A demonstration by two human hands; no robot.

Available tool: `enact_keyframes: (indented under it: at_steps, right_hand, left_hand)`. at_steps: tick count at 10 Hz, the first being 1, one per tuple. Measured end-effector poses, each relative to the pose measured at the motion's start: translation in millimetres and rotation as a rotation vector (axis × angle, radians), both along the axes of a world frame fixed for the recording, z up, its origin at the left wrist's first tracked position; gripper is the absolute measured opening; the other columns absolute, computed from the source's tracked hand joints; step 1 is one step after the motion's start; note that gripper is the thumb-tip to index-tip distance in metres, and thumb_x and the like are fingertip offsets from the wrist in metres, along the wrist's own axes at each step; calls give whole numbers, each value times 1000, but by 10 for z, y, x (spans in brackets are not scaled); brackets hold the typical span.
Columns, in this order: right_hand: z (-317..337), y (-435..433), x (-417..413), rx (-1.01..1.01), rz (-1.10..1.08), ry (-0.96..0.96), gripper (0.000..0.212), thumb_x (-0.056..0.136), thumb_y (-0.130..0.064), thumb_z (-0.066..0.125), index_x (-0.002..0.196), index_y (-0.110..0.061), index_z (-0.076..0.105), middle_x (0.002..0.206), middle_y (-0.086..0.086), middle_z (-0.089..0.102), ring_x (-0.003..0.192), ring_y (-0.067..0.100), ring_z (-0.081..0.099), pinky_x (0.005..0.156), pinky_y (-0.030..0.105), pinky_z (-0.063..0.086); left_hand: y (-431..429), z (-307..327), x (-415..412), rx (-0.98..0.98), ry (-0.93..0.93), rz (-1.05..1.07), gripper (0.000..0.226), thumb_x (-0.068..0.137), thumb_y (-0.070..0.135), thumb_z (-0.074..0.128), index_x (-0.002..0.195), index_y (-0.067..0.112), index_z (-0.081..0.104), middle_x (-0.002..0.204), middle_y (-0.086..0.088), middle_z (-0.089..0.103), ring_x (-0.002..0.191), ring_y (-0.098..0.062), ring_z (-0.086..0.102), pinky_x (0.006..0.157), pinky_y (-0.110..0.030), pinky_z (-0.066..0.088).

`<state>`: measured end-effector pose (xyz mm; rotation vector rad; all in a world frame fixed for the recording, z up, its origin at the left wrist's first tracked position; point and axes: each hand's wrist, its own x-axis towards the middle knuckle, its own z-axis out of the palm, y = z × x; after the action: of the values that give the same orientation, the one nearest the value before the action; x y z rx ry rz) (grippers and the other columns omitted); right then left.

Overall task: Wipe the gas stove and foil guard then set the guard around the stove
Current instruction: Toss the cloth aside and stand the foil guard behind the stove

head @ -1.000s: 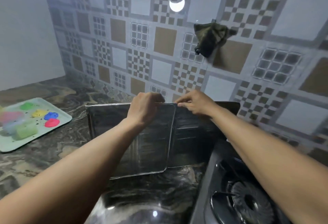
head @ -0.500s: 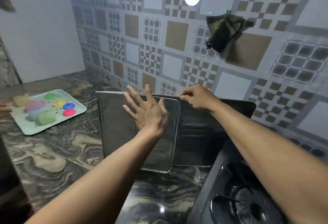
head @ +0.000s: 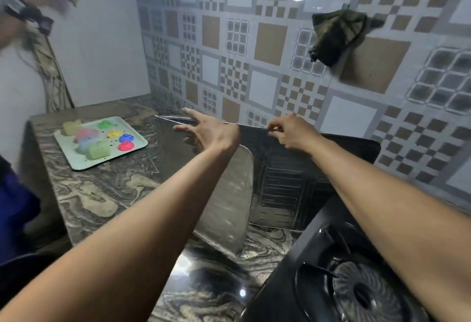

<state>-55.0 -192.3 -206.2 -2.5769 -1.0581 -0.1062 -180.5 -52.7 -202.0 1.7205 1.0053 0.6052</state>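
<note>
The silver foil guard (head: 283,184) stands upright on the marble counter, folded in panels, behind and left of the black gas stove (head: 339,278) at lower right. My right hand (head: 293,133) pinches the guard's top edge near the fold. My left hand (head: 206,133) is spread with straight fingers at the top of the left panel (head: 224,194), which swings out toward me. A dark green cloth (head: 334,36) hangs on the tiled wall above the guard.
A pale green tray (head: 76,163) with coloured soap-like shapes lies on the counter (head: 102,194) at left. A second person's arm with a watch (head: 25,13) is at the upper left. The patterned tile wall (head: 254,41) runs close behind the guard.
My left hand let go of the guard's top edge and spread its fingers. The left panel has swung outward. My right hand keeps its pinch. The view shifted left.
</note>
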Motion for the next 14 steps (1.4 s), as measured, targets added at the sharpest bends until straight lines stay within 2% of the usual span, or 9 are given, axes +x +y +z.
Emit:
enact_keyframes:
  at_steps: [1, 2, 3, 4, 9, 10, 11, 13, 14]
  right_hand:
    - [14, -53, 0, -8, -36, -25, 20, 101, -21, 56, 116, -18, 69, 119, 7, 68, 99, 22, 59, 86, 33, 44]
    - [103, -139, 17, -23, -114, -62, 21, 102, -23, 53, 115, -19, 69, 120, 7, 69, 105, 28, 61, 91, 39, 49]
    - [186, -232, 45, -24, -157, -45, 21, 101, -16, 51, 113, -14, 69, 116, 9, 70, 100, 29, 63, 76, 33, 47]
    - [255, -328, 73, -35, -216, -83, 25, 99, -20, 48, 116, -17, 66, 112, 10, 69, 102, 32, 64, 77, 34, 49]
    - [178, -343, 437, 59, -287, -59, 20, 100, -16, 50, 108, -20, 68, 111, 9, 68, 99, 33, 62, 87, 40, 52]
    - [176, -429, 536, 20, -298, -24, 22, 100, -14, 53, 114, -16, 69, 119, 10, 67, 104, 30, 61, 86, 32, 47]
    - [175, -581, 578, -43, -337, -22, 20, 100, -21, 56, 115, -18, 69, 122, 11, 65, 107, 31, 59, 83, 30, 40]
    - [198, -1047, 499, -99, -421, -16, 22, 100, -22, 57, 117, -18, 69, 122, 11, 65, 107, 31, 58, 85, 33, 44]
    - [216, -1338, 444, -135, -476, -17, 19, 99, -20, 57, 113, -18, 69, 121, 10, 66, 105, 30, 59, 82, 32, 44]
  left_hand:
    - [85, 49, -6, 20, 8, 12, 97, 87, 7, 59, 155, 3, -9, 158, -31, 19, 142, -39, 33, 113, -36, 30]
    - [116, 98, -31, 86, 22, 25, 73, 82, 8, 60, 147, -6, 32, 141, -25, 50, 129, -36, 50, 106, -37, 43]
    - [96, 135, -66, 143, 30, -10, 38, 84, 6, 59, 120, -5, 61, 120, -20, 64, 113, -36, 61, 94, -33, 51]
    - [95, 162, -14, 176, 50, -48, 47, 86, 6, 58, 130, -6, 53, 122, -18, 64, 114, -36, 60, 90, -31, 48]
    - [236, 286, 296, 218, 184, -340, 34, 89, 3, 57, 120, -12, 59, 113, -23, 65, 106, -37, 63, 78, -36, 48]
    - [306, 253, 281, 221, 197, -433, 34, 92, 3, 52, 122, -13, 57, 72, -9, 51, 84, -30, 53, 74, -32, 44]
    - [364, 174, 332, 235, 233, -495, 30, 93, 1, 51, 119, -11, 59, 68, -5, 44, 64, -23, 48, 56, -30, 43]
    - [262, 136, 453, 253, 292, -611, 32, 71, -3, 48, 98, -4, 66, 82, -21, 60, 70, -30, 59, 59, -34, 46]
    - [80, 157, 523, 246, 256, -690, 23, 77, 1, 54, 92, 2, 70, 91, -22, 70, 71, -30, 65, 62, -35, 53]
